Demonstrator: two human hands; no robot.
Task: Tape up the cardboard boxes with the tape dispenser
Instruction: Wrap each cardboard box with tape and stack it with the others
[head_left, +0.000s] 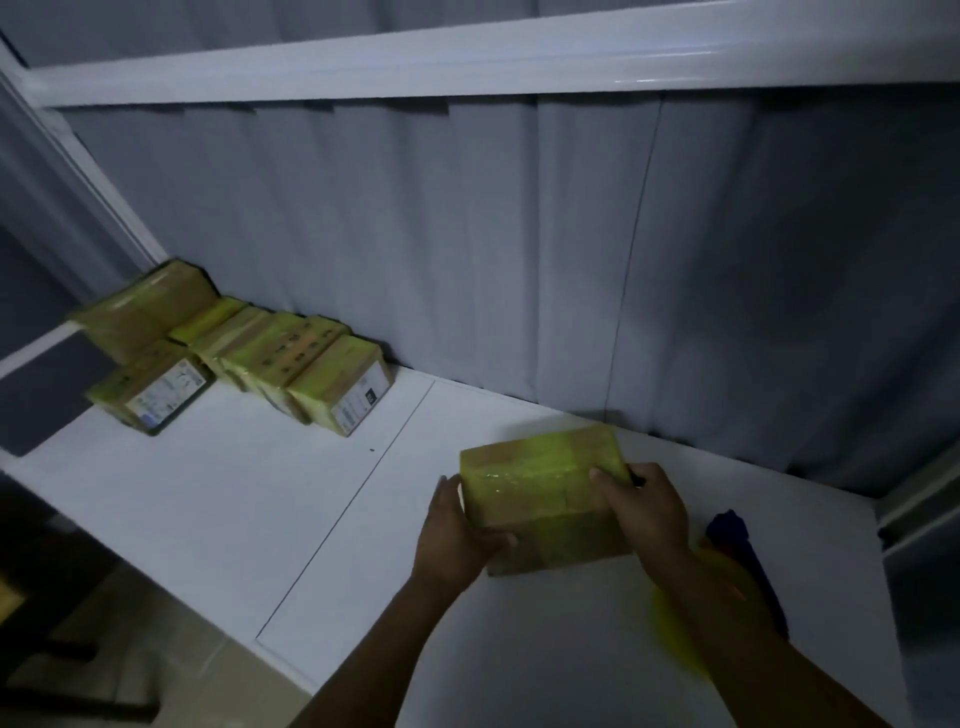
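A cardboard box wrapped in yellow-green tape stands on the white table, right of centre. My left hand grips its left side, thumb on the near face. My right hand grips the box's right end with fingers curled over the top edge. A blue tape dispenser with a yellow tape roll lies on the table to the right, partly hidden behind my right forearm.
Several taped boxes are stacked at the table's far left corner against a grey curtain. The table's left edge drops to a floor below. A white rail runs overhead.
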